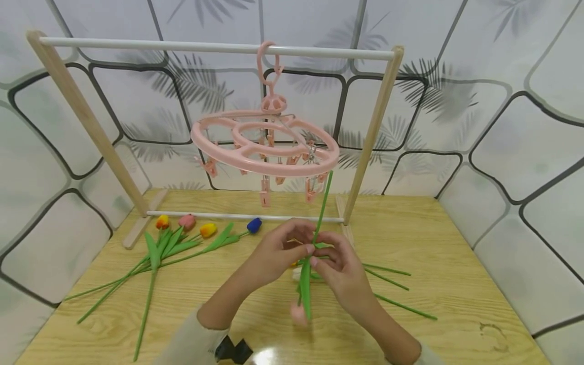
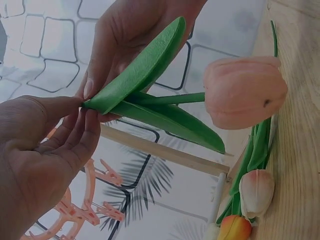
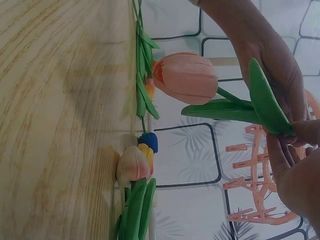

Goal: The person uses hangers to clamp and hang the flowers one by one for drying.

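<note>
Tulip [image 1: 306,291] above wooden table [image 1: 456,243]; patterned walls [image 1: 515,147]

Held tulip bloom [image 2: 245,90] was pale peach-pink (one dark speck [image 2: 266,103]), leaves [image 2: 145,67] green. Clip hanger [image 1: 264,167] was salmon-pink; wallpaper [image 1: 515,152] carried black-and-grey outlines, grey fronds; tabletop [image 1: 410,233], yellowish woodgrain.

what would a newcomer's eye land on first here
Probably the round pink clip hanger, hanging from the white top rod in the head view. Lower down, the left hand and right hand hold a pink artificial tulip bloom down. A vivid blue artificial tulip lies on the table to their left.
</note>
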The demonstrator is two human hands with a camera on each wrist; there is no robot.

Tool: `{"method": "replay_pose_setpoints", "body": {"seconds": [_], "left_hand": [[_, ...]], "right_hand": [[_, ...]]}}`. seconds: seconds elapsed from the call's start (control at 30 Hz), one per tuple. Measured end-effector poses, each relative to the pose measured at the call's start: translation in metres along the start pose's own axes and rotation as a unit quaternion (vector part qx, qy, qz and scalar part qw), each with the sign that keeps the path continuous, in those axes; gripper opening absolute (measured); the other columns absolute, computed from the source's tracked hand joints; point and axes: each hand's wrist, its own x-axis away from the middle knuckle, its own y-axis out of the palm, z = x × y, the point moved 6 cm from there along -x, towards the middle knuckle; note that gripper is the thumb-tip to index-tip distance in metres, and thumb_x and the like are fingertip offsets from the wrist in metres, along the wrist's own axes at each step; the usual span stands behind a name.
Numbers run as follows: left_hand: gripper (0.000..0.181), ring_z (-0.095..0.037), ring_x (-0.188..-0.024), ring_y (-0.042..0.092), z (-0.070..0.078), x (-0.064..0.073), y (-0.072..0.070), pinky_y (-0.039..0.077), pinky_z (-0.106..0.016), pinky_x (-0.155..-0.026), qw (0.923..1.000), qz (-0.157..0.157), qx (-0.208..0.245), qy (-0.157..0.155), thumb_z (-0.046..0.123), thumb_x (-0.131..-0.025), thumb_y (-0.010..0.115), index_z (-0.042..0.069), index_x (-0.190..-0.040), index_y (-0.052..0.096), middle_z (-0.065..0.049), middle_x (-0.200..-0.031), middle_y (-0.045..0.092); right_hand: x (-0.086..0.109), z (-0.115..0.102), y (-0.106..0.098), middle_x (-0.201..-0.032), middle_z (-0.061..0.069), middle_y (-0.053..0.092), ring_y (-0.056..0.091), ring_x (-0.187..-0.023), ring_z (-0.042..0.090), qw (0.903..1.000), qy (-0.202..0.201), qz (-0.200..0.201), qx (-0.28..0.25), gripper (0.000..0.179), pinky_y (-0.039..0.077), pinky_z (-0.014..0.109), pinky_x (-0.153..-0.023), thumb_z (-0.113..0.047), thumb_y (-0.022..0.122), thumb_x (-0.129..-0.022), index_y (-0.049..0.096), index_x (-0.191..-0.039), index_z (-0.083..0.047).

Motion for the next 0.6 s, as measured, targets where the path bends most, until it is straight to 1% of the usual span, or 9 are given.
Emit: {"method": "replay_pose_setpoints", "body": {"seconds": [0.1,0.3,0.4,0.5,0.6], "left_hand": [[0.035,-0.020,-0.110,0.062,0.000,0.000,0.001,0.053,-0.038,-0.099,1.0000,0.002,-0.004,0.002,0.012,-0.099,0.065,0.014,-0.133,0.057,-0.009,-0.117,0.063],[0.034,-0.018,-0.106,0.063,0.002,-0.001,0.000,0.054,-0.035,-0.096,0.9994,0.011,-0.025,0.020,0.013,-0.099,0.065,0.013,-0.133,0.059,-0.006,-0.113,0.064],[0.035,-0.018,-0.105,0.062,0.004,0.001,-0.003,0.054,-0.034,-0.095,0.9987,0.024,-0.036,0.027,0.016,-0.099,0.066,0.014,-0.134,0.059,-0.006,-0.113,0.064],[0.036,-0.017,-0.105,0.062,0.005,0.006,-0.009,0.055,-0.034,-0.094,0.9971,0.043,-0.055,0.030,0.018,-0.099,0.066,0.018,-0.135,0.059,-0.006,-0.115,0.063],[0.036,-0.015,-0.106,0.063,0.008,0.013,-0.019,0.055,-0.033,-0.094,0.9937,0.070,-0.079,0.039,0.020,-0.099,0.067,0.020,-0.135,0.059,-0.004,-0.116,0.063]], "right_hand": [[0.000,-0.001,-0.001,-0.137,0.017,0.049,0.064,-0.111,0.014,0.9999,-0.007,0.009,0.005,0.048,0.057,0.026,-0.090,0.000,0.064,-0.097,0.042,-0.140,-0.002],[0.001,-0.002,-0.004,-0.131,0.016,0.053,0.063,-0.108,0.015,0.9995,-0.008,0.023,0.021,0.049,0.057,0.025,-0.090,-0.001,0.065,-0.096,0.044,-0.140,-0.004],[0.001,-0.003,-0.005,-0.128,0.018,0.055,0.063,-0.108,0.017,0.9991,-0.013,0.029,0.028,0.050,0.056,0.025,-0.090,-0.001,0.065,-0.096,0.045,-0.141,-0.006],[0.001,-0.006,-0.007,-0.126,0.022,0.055,0.062,-0.108,0.020,0.9984,-0.021,0.035,0.038,0.051,0.056,0.024,-0.091,0.000,0.065,-0.096,0.045,-0.143,-0.007],[0.001,-0.007,-0.009,-0.124,0.020,0.056,0.062,-0.108,0.018,0.9977,-0.022,0.044,0.047,0.052,0.056,0.024,-0.091,-0.001,0.065,-0.096,0.046,-0.144,-0.009]]}}
